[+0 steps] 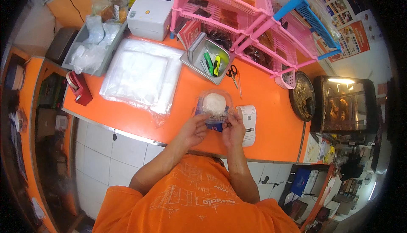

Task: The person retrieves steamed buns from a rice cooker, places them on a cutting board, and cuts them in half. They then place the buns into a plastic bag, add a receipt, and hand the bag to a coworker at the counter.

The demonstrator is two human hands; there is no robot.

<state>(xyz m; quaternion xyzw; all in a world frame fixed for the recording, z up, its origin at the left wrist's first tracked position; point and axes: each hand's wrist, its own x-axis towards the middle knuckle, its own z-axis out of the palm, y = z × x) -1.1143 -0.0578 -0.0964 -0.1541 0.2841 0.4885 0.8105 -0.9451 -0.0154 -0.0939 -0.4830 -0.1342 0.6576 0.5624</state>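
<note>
A transparent plastic container (230, 98) holding a rounded white mound (214, 103), which looks like rice, is at the counter's front middle. My left hand (194, 131) pinches its near left edge between thumb and fingers. At the near right edge, my right hand (234, 133) grips the same plastic. Beneath it, partly covered, is a dark blue printed item (215, 127); whether it is a box or a packet cannot be told. A long printed paper slip (249, 128) lies just right of my right hand. What sits below the mound is blurred.
On the orange counter (273, 121) are stacked plastic bags (143, 70), a red tape dispenser (79, 88), a metal tray of markers (219, 79) and scissors (234, 75). A label printer (151, 16) and pink racks (222, 8) stand behind; a lit food display cabinet (346, 105) is right.
</note>
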